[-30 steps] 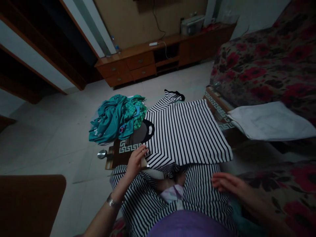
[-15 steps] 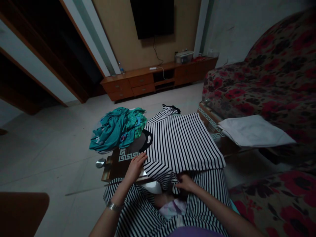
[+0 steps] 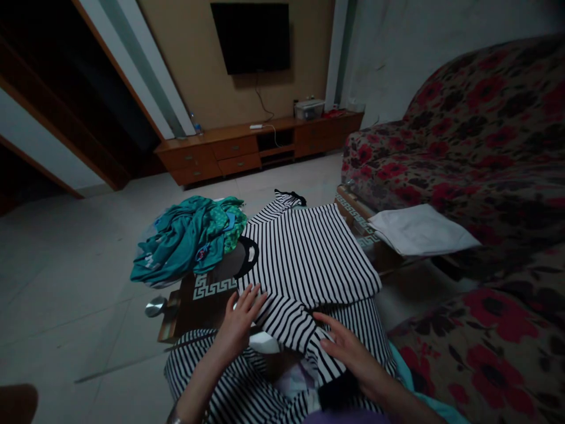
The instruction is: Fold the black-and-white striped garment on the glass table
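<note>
A black-and-white striped shirt [image 3: 304, 253] with a black neckband lies spread over the coffee table, its collar to the left. The nearer sleeve, with a black cuff, hangs toward my striped trousers. My left hand [image 3: 242, 315] rests on the shirt's shoulder beside the collar, fingers spread and lying flat. Over the near sleeve is my right hand [image 3: 346, 347], its thumb and fingers apart, touching the fabric without gripping it. A heap of teal and green clothes [image 3: 189, 235] sits left of the collar.
A folded white cloth [image 3: 421, 229] lies at the table's right end. The dark table [image 3: 185, 312] has a round metal knob at its left corner. Flowered sofas [image 3: 463, 147] stand on the right. A low wooden cabinet [image 3: 238, 156] runs below the television [image 3: 251, 38].
My right hand has let go of the bunched near sleeve, which now lies extended toward me. The left hand's fingers have spread on the shoulder. The whole view has shifted slightly.
</note>
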A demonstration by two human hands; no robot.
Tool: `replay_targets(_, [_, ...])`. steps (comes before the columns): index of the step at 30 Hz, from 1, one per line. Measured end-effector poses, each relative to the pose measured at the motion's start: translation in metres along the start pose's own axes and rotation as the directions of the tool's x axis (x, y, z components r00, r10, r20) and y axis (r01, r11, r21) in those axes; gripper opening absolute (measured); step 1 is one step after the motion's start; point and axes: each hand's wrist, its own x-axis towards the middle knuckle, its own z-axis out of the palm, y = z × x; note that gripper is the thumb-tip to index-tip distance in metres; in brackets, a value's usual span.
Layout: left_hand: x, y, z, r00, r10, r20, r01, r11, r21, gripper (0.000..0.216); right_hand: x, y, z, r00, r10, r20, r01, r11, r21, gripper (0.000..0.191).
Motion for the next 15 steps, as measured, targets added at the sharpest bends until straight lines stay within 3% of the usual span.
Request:
replay_targets(2, [-0.009, 0.02, 0.003, 0.998, 0.031, -0.046, -0.03, 0.999, 0.021, 0.081, -0.005, -0.014, 0.012, 1.0, 0.008, 0.004, -0.009, 0.997, 0.076, 0.058])
replay_targets(5, [-0.024, 0.046, 0.027, 0.97, -0.025, -0.241, 0.026, 1.0, 0.004, 0.072, -0.008, -0.029, 0.028, 1.0, -0.003, -0.018, 0.005, 0.991, 0.134, 0.046])
replay_targets(10, [-0.028, 0.087, 0.076, 0.84, -0.165, -0.517, 0.136, 0.986, -0.094, 0.071, -0.014, -0.034, 0.046, 0.999, -0.032, -0.014, 0.034, 0.967, 0.254, 0.04])
replay_targets(13, [-0.016, 0.105, 0.082, 0.791, -0.231, -0.566, 0.16, 0.972, -0.173, 0.067, -0.018, -0.026, 0.046, 1.0, -0.028, 0.001, 0.026, 0.96, 0.278, 0.039])
replay_targets(15, [-0.009, 0.11, 0.076, 0.81, -0.281, -0.514, 0.172, 0.953, -0.249, 0.064, -0.02, -0.016, 0.038, 0.999, -0.038, 0.007, 0.036, 0.973, 0.229, 0.04])
